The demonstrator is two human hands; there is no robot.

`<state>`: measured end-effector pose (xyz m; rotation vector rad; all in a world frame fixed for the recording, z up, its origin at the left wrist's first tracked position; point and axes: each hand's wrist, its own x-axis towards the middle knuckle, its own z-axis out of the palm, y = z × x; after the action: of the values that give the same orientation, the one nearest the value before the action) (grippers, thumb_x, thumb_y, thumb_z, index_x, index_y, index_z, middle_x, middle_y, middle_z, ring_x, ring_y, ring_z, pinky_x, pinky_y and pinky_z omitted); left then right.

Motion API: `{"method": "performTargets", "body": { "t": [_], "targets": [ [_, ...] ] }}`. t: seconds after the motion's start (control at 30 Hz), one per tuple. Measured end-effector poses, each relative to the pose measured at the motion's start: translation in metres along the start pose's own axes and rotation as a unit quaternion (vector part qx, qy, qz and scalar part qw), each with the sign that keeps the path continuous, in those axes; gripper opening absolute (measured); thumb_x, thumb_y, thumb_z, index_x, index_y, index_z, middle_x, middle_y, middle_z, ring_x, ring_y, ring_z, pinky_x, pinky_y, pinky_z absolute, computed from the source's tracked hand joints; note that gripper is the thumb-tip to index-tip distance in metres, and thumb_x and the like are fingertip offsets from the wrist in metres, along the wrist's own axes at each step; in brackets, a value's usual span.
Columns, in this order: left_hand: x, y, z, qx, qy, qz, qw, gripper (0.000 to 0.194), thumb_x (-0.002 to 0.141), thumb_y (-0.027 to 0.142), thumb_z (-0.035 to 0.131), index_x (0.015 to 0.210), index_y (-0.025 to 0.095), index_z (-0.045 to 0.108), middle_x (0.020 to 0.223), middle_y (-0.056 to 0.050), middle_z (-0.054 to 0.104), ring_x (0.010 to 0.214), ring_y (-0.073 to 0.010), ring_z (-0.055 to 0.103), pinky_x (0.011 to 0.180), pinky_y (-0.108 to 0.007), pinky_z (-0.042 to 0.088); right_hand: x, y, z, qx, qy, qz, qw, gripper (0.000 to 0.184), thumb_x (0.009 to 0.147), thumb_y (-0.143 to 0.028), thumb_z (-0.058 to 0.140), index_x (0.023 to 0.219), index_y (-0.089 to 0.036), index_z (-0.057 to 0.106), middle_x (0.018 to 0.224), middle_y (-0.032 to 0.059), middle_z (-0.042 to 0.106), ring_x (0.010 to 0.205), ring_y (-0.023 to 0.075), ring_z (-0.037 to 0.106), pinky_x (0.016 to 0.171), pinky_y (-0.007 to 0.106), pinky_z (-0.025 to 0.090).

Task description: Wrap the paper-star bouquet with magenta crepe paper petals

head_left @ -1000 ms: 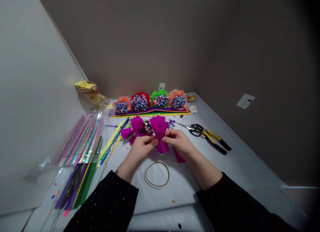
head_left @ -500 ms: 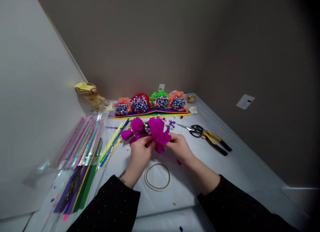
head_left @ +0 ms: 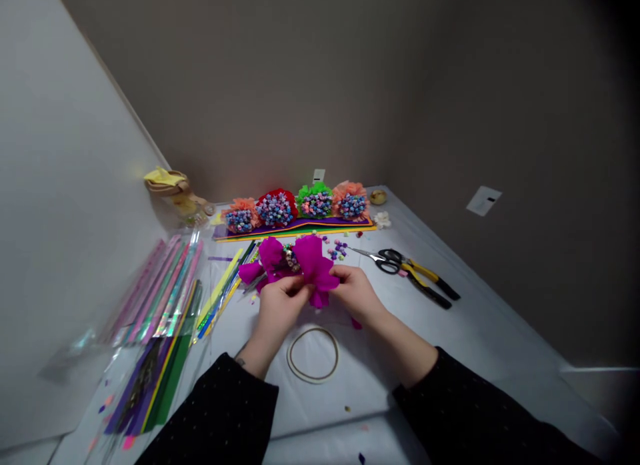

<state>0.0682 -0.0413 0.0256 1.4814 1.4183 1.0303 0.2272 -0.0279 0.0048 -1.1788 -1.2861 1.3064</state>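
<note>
A bunch of magenta crepe paper [head_left: 313, 265] wraps a small cluster of colourful paper stars or beads [head_left: 291, 258], held up above the table. My left hand [head_left: 280, 306] grips the lower part of the paper from the near side. My right hand [head_left: 356, 293] pinches the paper's right edge, its fingers reaching in under the folds. Both hands stand close together. The paper hides most of the cluster. A scrap of the same magenta [head_left: 356, 324] lies just below my right hand.
A row of finished bouquets [head_left: 295, 210] stands on coloured paper strips at the back. Scissors and yellow-black pliers [head_left: 405, 268] lie to the right. Shiny plastic strips [head_left: 160, 291] and coloured paper strips [head_left: 150, 385] lie to the left. A thin hoop [head_left: 313, 355] lies nearby.
The magenta paper has spread wider and now sits a little further left. My hands have shifted slightly closer to it, and the whole view has tilted slightly as my head moved.
</note>
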Motion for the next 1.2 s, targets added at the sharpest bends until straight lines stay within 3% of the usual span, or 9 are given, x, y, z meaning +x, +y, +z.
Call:
{"method": "performTargets", "body": {
  "t": [0.1,0.23,0.33,0.43,0.57,0.67,0.8,0.93,1.2],
  "targets": [
    [0.002,-0.007,-0.002,0.023,0.012,0.033,0.999,0.015,0.071,0.024,0.066,0.080,0.015,0.075,0.073,-0.005,0.075,0.064,-0.0187,0.066,0.062,-0.027,0.051,0.002,0.003,-0.005,0.032,-0.034,0.026,0.999,0.013,0.066,-0.029,0.069,0.070,-0.016,0.071,0.061,-0.0005,0.067,0.053,0.0114,0.054,0.054,0.024,0.043],
    [0.003,-0.013,-0.003,0.079,0.022,0.093,0.992,0.012,0.074,0.025,0.065,0.078,0.018,0.074,0.072,-0.004,0.074,0.063,-0.0167,0.064,0.061,-0.026,0.048,0.005,0.008,-0.008,0.062,-0.031,0.051,0.996,0.015,0.062,-0.028,0.072,0.069,-0.016,0.068,0.061,-0.0008,0.065,0.051,0.0105,0.053,0.051,0.023,0.042],
    [0.003,-0.012,-0.002,0.058,0.015,0.052,0.997,0.014,0.072,0.028,0.067,0.076,0.016,0.073,0.066,-0.003,0.072,0.058,-0.0158,0.063,0.057,-0.025,0.047,0.006,0.009,-0.006,0.094,-0.018,0.026,0.995,0.016,0.061,-0.024,0.072,0.071,-0.018,0.061,0.059,-0.0040,0.060,0.050,0.0099,0.051,0.050,0.022,0.040],
    [0.004,-0.010,0.001,0.027,0.009,0.003,1.000,0.014,0.069,0.027,0.068,0.072,0.014,0.072,0.063,-0.003,0.071,0.057,-0.0157,0.062,0.055,-0.024,0.046,0.004,0.006,-0.003,0.051,-0.009,-0.027,0.998,0.015,0.063,-0.022,0.069,0.072,-0.019,0.058,0.062,-0.0044,0.059,0.055,0.0108,0.051,0.054,0.023,0.041],
    [0.004,-0.008,0.003,0.017,-0.001,-0.008,1.000,0.011,0.069,0.023,0.065,0.069,0.014,0.070,0.063,-0.003,0.070,0.057,-0.0152,0.062,0.053,-0.023,0.044,0.000,0.001,0.001,-0.022,0.016,-0.060,0.998,0.012,0.066,-0.023,0.067,0.072,-0.019,0.059,0.067,-0.0030,0.058,0.060,0.0116,0.050,0.057,0.023,0.040],
    [0.004,-0.008,0.002,0.030,-0.012,-0.006,0.999,0.012,0.070,0.024,0.066,0.072,0.014,0.071,0.066,-0.003,0.072,0.058,-0.0158,0.063,0.055,-0.024,0.045,0.000,0.001,0.000,-0.010,0.014,-0.041,0.999,0.013,0.066,-0.025,0.068,0.068,-0.018,0.058,0.064,-0.0032,0.055,0.058,0.0106,0.047,0.055,0.023,0.038],
    [0.003,-0.011,0.000,0.106,0.001,0.062,0.992,0.008,0.072,0.017,0.066,0.076,0.016,0.073,0.069,-0.003,0.073,0.064,-0.0152,0.063,0.062,-0.025,0.046,0.003,0.006,0.001,0.098,-0.032,0.024,0.994,0.012,0.060,-0.022,0.068,0.063,-0.016,0.057,0.052,-0.0062,0.050,0.048,0.0073,0.039,0.048,0.021,0.029],
    [0.001,-0.015,0.002,0.142,0.010,0.142,0.980,0.008,0.073,0.014,0.065,0.074,0.017,0.073,0.073,-0.003,0.073,0.067,-0.0149,0.063,0.066,-0.025,0.046,0.003,0.011,0.009,0.170,-0.011,0.050,0.984,0.013,0.059,-0.022,0.069,0.062,-0.017,0.058,0.052,-0.0055,0.052,0.047,0.0081,0.041,0.048,0.021,0.031],
    [0.003,-0.013,0.006,-0.005,0.009,0.035,0.999,0.015,0.070,0.026,0.068,0.071,0.012,0.071,0.063,-0.004,0.069,0.057,-0.0148,0.060,0.054,-0.023,0.045,0.002,0.016,0.012,0.138,0.023,-0.008,0.990,0.018,0.063,-0.025,0.075,0.071,-0.018,0.061,0.061,-0.0046,0.057,0.054,0.0090,0.049,0.054,0.021,0.039]
  ]
}}
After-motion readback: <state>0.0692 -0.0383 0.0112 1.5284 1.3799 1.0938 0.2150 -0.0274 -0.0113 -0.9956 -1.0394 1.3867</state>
